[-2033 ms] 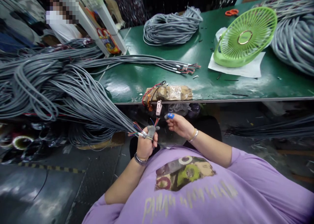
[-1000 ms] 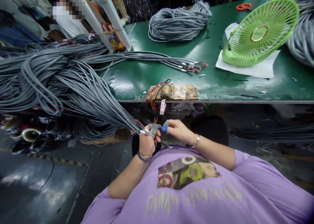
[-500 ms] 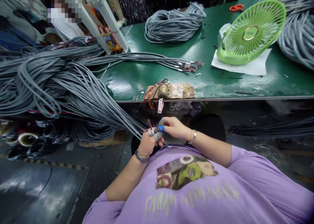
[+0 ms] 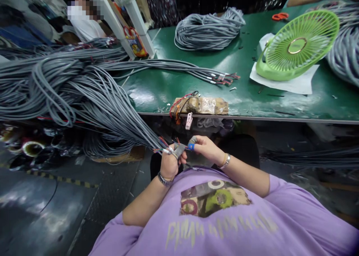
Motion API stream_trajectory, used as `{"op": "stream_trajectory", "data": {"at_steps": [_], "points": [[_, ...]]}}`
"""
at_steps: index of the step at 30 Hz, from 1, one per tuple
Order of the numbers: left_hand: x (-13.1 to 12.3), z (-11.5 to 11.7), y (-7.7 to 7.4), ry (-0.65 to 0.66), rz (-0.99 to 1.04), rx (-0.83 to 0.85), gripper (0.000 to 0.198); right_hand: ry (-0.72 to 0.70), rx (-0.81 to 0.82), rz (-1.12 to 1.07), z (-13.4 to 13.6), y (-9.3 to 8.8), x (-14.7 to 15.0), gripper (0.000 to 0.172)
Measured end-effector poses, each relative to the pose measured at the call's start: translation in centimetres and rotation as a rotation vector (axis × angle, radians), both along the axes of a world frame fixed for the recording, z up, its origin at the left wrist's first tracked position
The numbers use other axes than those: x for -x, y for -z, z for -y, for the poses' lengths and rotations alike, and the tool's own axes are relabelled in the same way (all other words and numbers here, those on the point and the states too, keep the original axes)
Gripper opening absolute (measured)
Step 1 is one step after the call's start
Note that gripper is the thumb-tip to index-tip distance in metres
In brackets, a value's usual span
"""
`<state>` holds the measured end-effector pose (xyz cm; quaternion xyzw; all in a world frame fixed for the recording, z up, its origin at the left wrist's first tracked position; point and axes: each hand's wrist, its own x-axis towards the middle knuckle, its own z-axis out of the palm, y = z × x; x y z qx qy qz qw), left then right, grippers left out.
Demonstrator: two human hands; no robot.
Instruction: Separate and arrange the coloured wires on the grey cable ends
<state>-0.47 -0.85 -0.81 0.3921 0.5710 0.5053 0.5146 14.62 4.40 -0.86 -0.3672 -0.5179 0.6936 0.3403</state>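
Note:
My left hand (image 4: pixel 170 165), its thumb wrapped in grey tape, is closed on grey cables (image 4: pixel 146 132) near their stripped ends. White bands and thin coloured wires (image 4: pixel 162 141) stick out around the thumb. Just to the right, my right hand (image 4: pixel 207 150) pinches the tip of a thin wire between its blue-taped thumb and grey-wrapped index finger. That wire runs from the left thumb to the right fingertips. Both hands are in front of my body, below the edge of the green table (image 4: pixel 162 88). The remaining fingers of my left hand are curled and partly hidden.
A wooden block with wires and a pink clip (image 4: pixel 189 120) sits at the table edge. Behind it lie cable ends (image 4: pixel 224 78), a coiled cable bundle (image 4: pixel 209 30), a green fan (image 4: pixel 297 46) and orange-handled scissors (image 4: pixel 279 16). Other people are at the back left and far right.
My right hand has moved slightly right, away from my left hand, opening a gap spanned by a thin wire. More coloured wire ends show by my left hand. The view has shifted slightly.

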Motion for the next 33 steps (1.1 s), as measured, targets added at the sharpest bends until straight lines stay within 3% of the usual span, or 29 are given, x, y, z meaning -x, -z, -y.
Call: {"op": "stream_trajectory", "data": {"at_steps": [4, 7, 20, 33], "points": [[0.1, 0.0, -0.1, 0.039, -0.019, 0.017, 0.036, 0.011, -0.023, -0.015, -0.8, -1.1, 0.0, 0.024], [0.1, 0.0, -0.2, 0.076, -0.042, 0.054, 0.035, -0.056, -0.007, -0.074, -1.1, -1.4, 0.5, 0.030], [0.2, -0.4, 0.1, 0.126, -0.027, 0.019, 0.038, 0.046, 0.184, -0.141, -0.8, 0.1, 0.7, 0.032], [0.5, -2.0, -1.9, 0.116, 0.090, 0.016, 0.035, 0.146, 0.281, -0.285, -3.9, -0.1, -0.6, 0.045]]}}
